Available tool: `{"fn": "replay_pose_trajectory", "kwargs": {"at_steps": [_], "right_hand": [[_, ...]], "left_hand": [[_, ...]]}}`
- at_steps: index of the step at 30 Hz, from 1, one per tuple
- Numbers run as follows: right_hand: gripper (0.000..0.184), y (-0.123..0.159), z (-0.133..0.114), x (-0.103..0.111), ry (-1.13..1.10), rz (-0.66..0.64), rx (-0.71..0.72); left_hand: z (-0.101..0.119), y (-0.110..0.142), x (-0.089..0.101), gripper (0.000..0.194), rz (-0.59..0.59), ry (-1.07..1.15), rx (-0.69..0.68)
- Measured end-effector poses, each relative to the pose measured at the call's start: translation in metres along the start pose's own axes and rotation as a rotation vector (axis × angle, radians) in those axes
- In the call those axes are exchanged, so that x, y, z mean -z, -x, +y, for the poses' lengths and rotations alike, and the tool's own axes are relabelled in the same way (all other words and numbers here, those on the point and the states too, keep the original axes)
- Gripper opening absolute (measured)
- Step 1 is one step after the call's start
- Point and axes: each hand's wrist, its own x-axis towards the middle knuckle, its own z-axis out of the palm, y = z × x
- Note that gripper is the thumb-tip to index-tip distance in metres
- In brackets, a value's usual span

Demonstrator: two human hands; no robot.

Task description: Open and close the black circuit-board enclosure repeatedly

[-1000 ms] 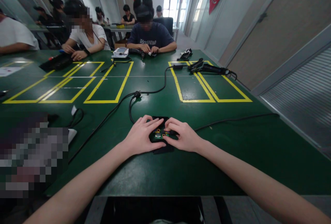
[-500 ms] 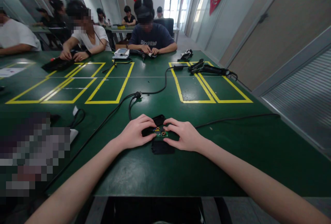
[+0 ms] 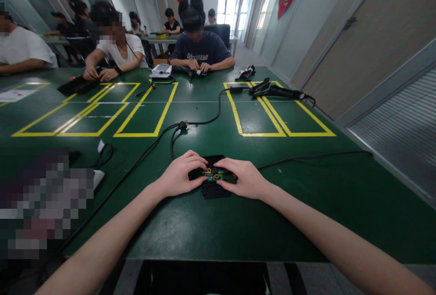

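Observation:
A small green circuit board with two copper-wound coils is in front of me, between both hands. My left hand grips its left end, fingers curled and thumb at the near edge. My right hand pinches the right end the same way. Behind the board lies one black plastic case half, partly covered by my fingers. The other black case half rests on the table just on the near side of the board. Fingertip contact is partly hidden.
A black power cord crosses the green table on the left, with a plug near the middle. Another cable runs right. Yellow tape rectangles mark the table. Black tools lie at far right. Co-workers sit opposite.
The board sits slightly closer to the near case half, and more of the far case half shows. My right fingers have shifted in over the board. The view has moved slightly.

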Motion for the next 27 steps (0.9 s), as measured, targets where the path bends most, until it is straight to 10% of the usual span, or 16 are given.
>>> {"fn": "replay_pose_trajectory", "kwargs": {"at_steps": [27], "right_hand": [[0.028,-0.003,0.008,0.005,0.034,0.112,-0.23]], "left_hand": [[-0.009,-0.001,-0.003,0.018,0.069,-0.104,0.146]]}}
